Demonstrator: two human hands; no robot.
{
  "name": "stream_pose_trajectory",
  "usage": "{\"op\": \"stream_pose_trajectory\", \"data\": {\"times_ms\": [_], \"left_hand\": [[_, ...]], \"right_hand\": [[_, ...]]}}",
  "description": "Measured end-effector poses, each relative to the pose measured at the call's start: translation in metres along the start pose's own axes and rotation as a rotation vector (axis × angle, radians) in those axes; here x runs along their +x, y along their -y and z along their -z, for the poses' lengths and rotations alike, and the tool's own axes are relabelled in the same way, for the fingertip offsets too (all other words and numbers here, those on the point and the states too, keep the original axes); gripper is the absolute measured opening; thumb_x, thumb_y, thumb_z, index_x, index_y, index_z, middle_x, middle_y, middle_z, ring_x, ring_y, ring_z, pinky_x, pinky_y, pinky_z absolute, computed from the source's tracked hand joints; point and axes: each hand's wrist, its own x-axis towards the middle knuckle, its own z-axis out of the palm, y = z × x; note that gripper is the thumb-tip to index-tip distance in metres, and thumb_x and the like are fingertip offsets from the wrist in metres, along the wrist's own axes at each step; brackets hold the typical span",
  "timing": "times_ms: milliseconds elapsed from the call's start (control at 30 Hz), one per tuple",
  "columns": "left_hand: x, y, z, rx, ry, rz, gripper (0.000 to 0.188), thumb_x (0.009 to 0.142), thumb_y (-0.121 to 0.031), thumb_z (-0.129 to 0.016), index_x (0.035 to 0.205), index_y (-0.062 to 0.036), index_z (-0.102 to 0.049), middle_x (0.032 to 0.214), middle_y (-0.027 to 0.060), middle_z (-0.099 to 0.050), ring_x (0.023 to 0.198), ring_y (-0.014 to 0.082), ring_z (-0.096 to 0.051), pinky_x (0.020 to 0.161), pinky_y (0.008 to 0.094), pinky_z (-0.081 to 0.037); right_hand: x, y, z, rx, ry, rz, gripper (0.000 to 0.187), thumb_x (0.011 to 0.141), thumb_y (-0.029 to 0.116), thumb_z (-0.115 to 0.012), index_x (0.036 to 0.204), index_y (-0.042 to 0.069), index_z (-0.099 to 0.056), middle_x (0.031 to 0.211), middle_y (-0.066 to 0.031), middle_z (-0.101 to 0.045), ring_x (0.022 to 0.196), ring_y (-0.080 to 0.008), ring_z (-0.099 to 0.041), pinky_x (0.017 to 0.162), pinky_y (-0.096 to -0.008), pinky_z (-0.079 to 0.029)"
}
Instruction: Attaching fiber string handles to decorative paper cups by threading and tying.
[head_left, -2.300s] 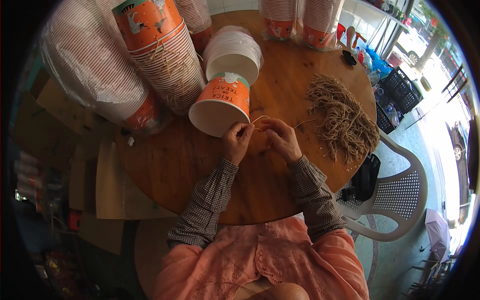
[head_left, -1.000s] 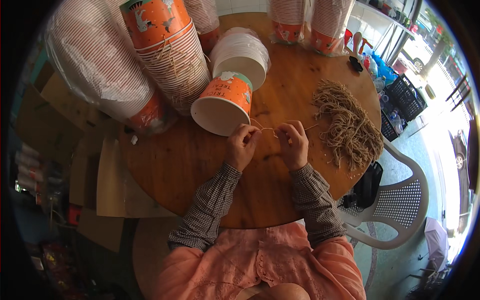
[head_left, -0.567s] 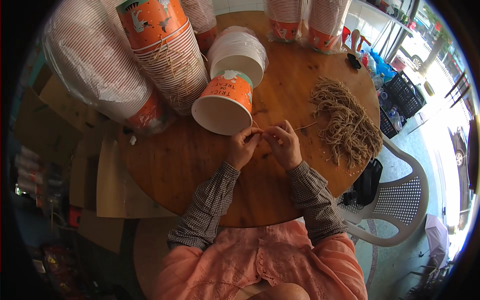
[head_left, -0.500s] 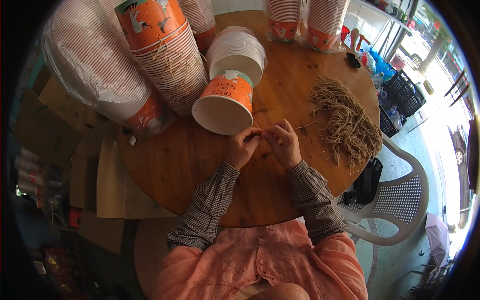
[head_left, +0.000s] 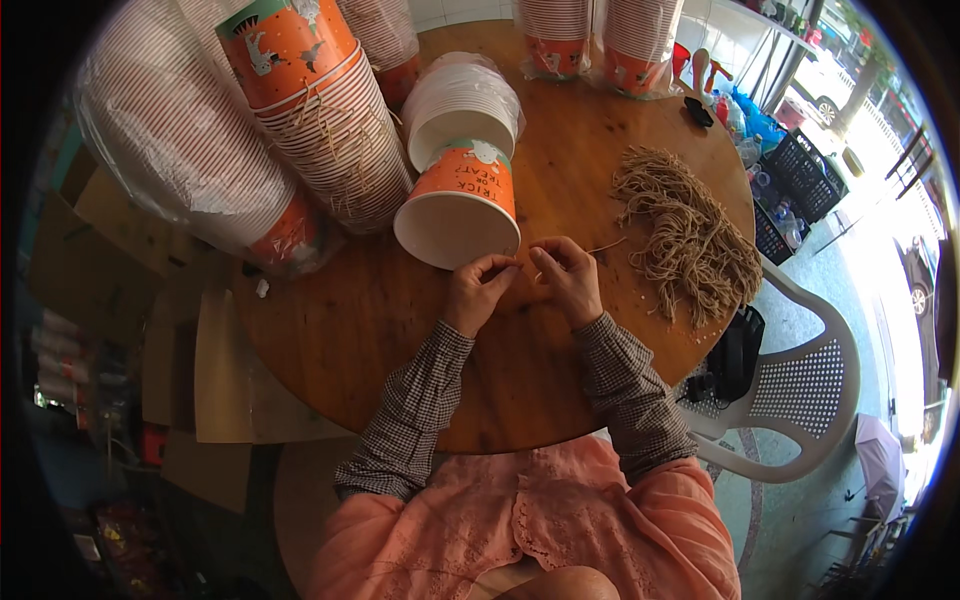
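Note:
An orange paper bucket (head_left: 462,187) lies tilted on its side, its white open mouth toward me. Just at its rim, my left hand (head_left: 480,291) pinches a thin cord between thumb and fingertips. A short gap to the right, my right hand (head_left: 568,282) is closed with bent fingers on the same cord. A loose tail of the twine cord (head_left: 610,245) sticks out past its knuckles. Where the cord meets the bucket is too small to make out. Beyond the right hand lies a tangled heap of cut tan twine (head_left: 690,240).
Tall nested stacks of orange buckets (head_left: 340,140) crowd the table's left side, some in clear plastic. White-rimmed tubs (head_left: 462,110) stand behind the bucket. More wrapped stacks (head_left: 640,50) line the far edge. A plastic chair (head_left: 800,390) stands right of the round wooden table (head_left: 400,350).
My hands have drawn slightly apart, the right-hand fingers loosening a little. The bucket has shifted slightly rightward in the picture, while the stacks shift slightly left.

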Motion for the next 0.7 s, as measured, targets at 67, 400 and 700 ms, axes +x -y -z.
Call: {"op": "stream_pose_trajectory", "data": {"times_ms": [67,400,700], "left_hand": [[0.000,0.000,0.000,-0.016,-0.016,0.010,0.015,0.090,-0.011,-0.065,0.098,0.0010,-0.068,0.088,0.0014,-0.067,0.080,0.0067,-0.060,0.074,0.0220,-0.050],[0.000,-0.004,-0.001,-0.117,-0.038,0.042,0.017,0.092,-0.012,-0.062,0.099,0.0013,-0.068,0.093,0.0028,-0.067,0.085,0.0084,-0.061,0.078,0.0220,-0.050],[-0.001,-0.004,-0.005,0.058,-0.140,-0.119,0.010,0.090,-0.011,-0.065,0.094,-0.0015,-0.066,0.080,-0.0003,-0.064,0.071,0.0050,-0.058,0.063,0.0206,-0.047]], "right_hand": [[0.001,-0.002,0.003,-0.031,0.085,-0.011,0.021,0.086,0.015,-0.069,0.098,-0.001,-0.066,0.087,-0.0058,-0.068,0.077,-0.0103,-0.063,0.069,-0.0263,-0.051],[-0.005,-0.001,-0.004,-0.123,0.083,0.088,0.019,0.083,0.012,-0.070,0.097,0.000,-0.066,0.082,-0.0071,-0.069,0.074,-0.0109,-0.064,0.069,-0.0256,-0.052],[-0.009,0.006,-0.005,-0.263,0.044,0.167,0.015,0.084,0.011,-0.068,0.093,-0.001,-0.064,0.078,-0.0106,-0.066,0.068,-0.0136,-0.063,0.064,-0.0270,-0.050]]}}
